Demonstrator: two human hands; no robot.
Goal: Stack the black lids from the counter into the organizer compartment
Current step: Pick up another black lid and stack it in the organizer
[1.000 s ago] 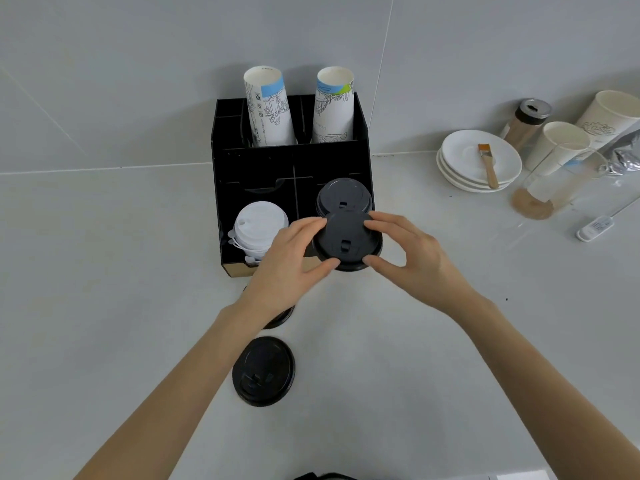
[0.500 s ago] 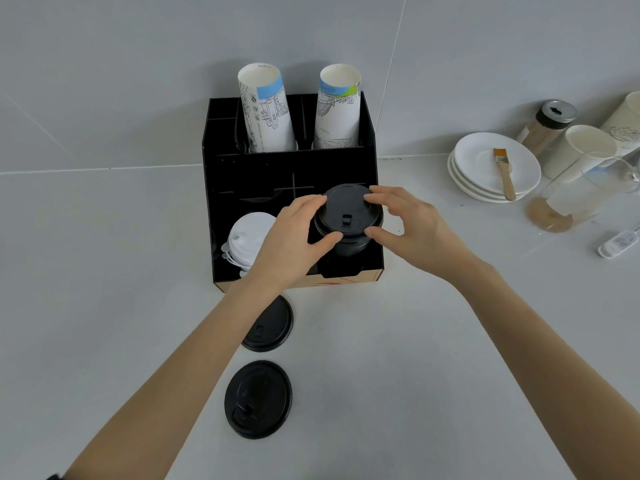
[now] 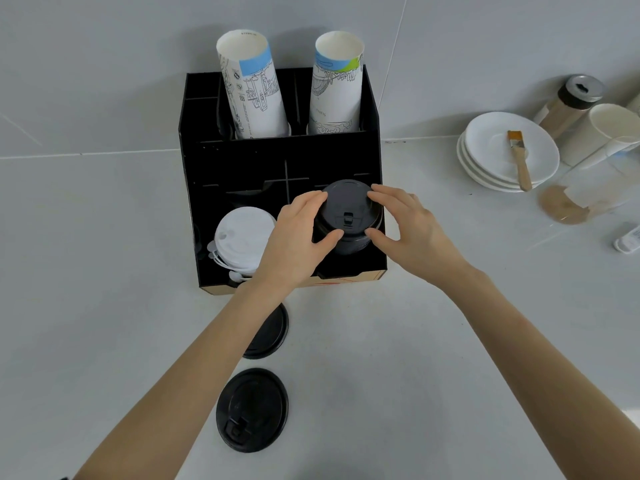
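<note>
A round black plastic lid with a small flip tab sits on top of a stack of black lids in the front right compartment of a black divided organizer box. Both hands are curled around it. The left hand has its fingertips on the lid's far left rim and its thumb on the near rim; the right hand mirrors it, fingers on the far right rim and thumb against the near side of the stack. Each hand is half open, pinching the lid's edge.

Just left of the left hand, the front left compartment holds a stack of white plastic lids. Beyond the hands, two tall stacks of printed paper cups stand in the rear compartments.

Nearer than the hands, on the pale grey worktop, two more flat black lids lie loose: one partly hidden under the left forearm, close to the organizer's front edge, and the other nearer still, fully in view.

Well to the right of the right hand is a stack of white saucers with a small wooden-handled brush lying on top.
</note>
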